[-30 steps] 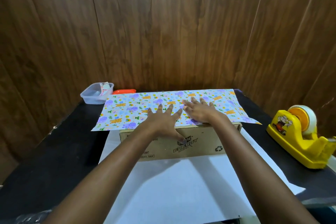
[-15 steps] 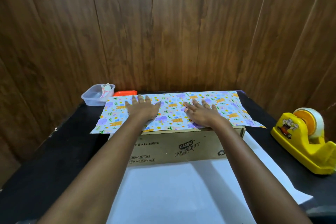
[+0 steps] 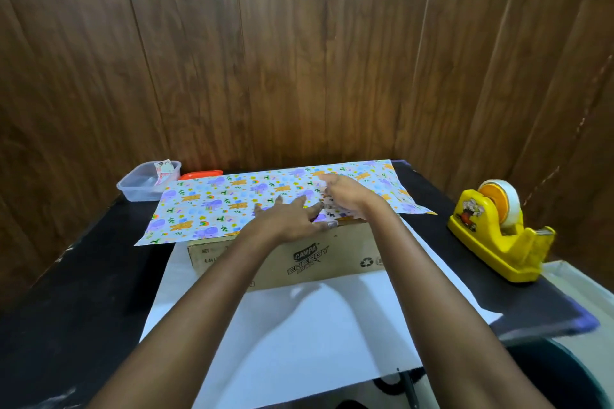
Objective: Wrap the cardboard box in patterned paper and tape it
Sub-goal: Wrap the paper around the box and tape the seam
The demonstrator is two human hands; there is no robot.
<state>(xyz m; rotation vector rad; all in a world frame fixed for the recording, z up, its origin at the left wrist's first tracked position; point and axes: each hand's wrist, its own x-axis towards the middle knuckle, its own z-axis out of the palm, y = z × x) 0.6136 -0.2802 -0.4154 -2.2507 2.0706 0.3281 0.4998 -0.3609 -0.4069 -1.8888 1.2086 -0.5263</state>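
On top of the cardboard box, the patterned paper lies printed side up and overhangs both ends of the box. The white underside of what appears to be the same sheet runs out from under the box toward the person. The box's long axis runs left to right, directly ahead of both hands, and its near wall is bare.

Left hand: flat, fingers spread, pressing the paper onto the box top beside the near edge.

Right hand: just right of the left hand and slightly farther in, fingers curled. It is blurred, so a pinch on the paper cannot be confirmed.

Probable next move: raise the white flap up the near wall to meet the printed edge. The tape dispenser stands right of the box, well apart, nearer the right hand.

Count: one box, one sheet, one dispenser, one clear tub and one orange lid beyond the box's left end.
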